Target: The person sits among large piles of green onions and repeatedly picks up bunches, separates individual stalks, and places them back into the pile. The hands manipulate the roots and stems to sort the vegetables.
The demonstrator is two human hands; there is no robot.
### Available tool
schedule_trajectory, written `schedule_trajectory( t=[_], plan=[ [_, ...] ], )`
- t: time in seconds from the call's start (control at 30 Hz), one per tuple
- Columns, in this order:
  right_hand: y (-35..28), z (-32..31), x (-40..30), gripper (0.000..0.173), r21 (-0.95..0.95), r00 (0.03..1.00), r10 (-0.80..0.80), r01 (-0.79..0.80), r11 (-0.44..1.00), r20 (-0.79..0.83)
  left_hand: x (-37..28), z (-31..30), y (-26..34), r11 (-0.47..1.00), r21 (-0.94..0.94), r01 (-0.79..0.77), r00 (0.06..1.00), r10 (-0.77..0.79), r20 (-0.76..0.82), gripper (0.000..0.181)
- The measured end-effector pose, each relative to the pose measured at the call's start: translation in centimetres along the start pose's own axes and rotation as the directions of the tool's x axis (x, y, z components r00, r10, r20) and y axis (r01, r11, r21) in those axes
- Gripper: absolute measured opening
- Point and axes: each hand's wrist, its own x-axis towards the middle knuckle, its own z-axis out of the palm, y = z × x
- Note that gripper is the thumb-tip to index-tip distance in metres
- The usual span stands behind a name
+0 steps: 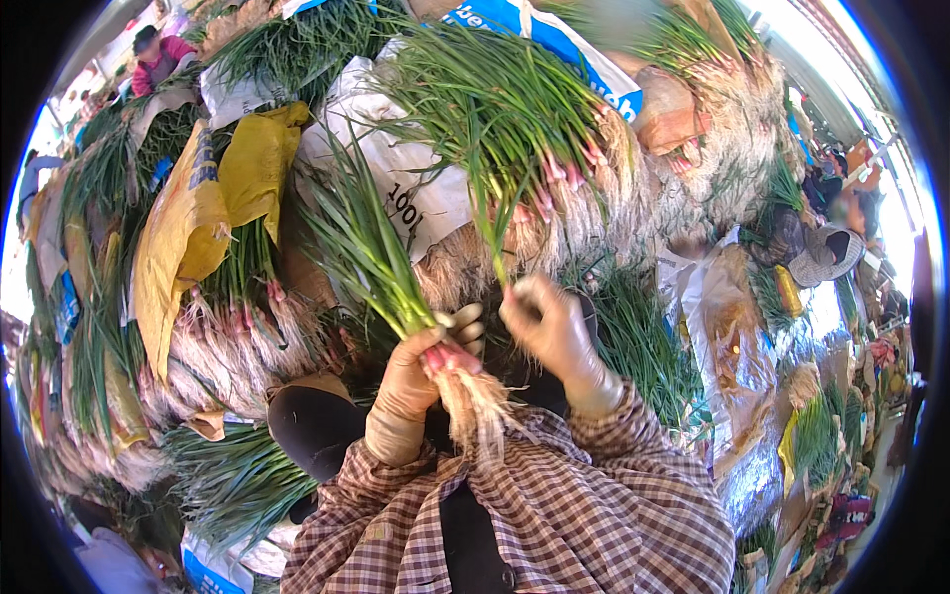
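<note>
A bunch of green onions [397, 297] is gripped in my gloved left hand [419, 364], just below the middle of the view. Its green leaves point up and left, while the pinkish bulbs and pale, stringy roots hang toward my checked jacket. Beside it on the right, my gloved right hand [553, 334] pinches a single green onion stalk [496, 256] near its pink base. The leaves of that stalk reach up to a large pile of green onions [490, 96], whose roots face right and toward me. My right fingers are slightly blurred.
White sacks [371, 148] with printing lie under the pile. At left, a yellow sack [185, 245] covers more onions. Loose green onions [237, 475] lie at lower left, with others [638, 341] right of my hand. Clear plastic sheeting [735, 349] stretches farther right. People [157, 59] sit around the edges.
</note>
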Motion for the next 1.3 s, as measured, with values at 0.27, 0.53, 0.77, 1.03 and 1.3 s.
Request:
schedule_trajectory(
  t=[0.27, 0.53, 0.77, 1.03, 1.3],
  plan=[
    [2.9, 4.1, 0.1, 0.022, 0.451, 0.909, 0.367, -0.417, 0.789, 0.198, -0.7, -1.2, -1.2, 0.993, 0.074, 0.094, 0.991, -0.086, -0.105, 0.022],
    [1.0, 6.3, 0.0, 0.014, 0.705, 0.659, 0.589, -0.680, 0.201, 0.468, -1.5, -3.3, -1.5, 0.999, 0.013, 0.039, 0.998, -0.038, -0.047, 0.026],
    [4.9, 6.9, -0.4, 0.020, 0.756, 0.670, 0.495, -0.654, 0.040, 0.554, -3.2, -3.5, -1.7, 0.959, -0.258, 0.117, 0.984, -0.077, 0.159, 0.011],
    [0.7, 9.1, -0.1, 0.014, 0.630, 0.738, 0.466, -0.667, 0.398, 0.488, -3.8, -3.1, -1.6, 0.967, -0.238, -0.089, 0.995, 0.076, -0.062, 0.022],
    [2.9, 6.7, -2.2, 0.022, 0.373, 0.568, 0.357, -0.792, 0.484, 0.742, -3.9, -2.4, -0.4, 0.838, -0.540, 0.081, 0.677, 0.352, 0.647, 0.010]
  ],
)
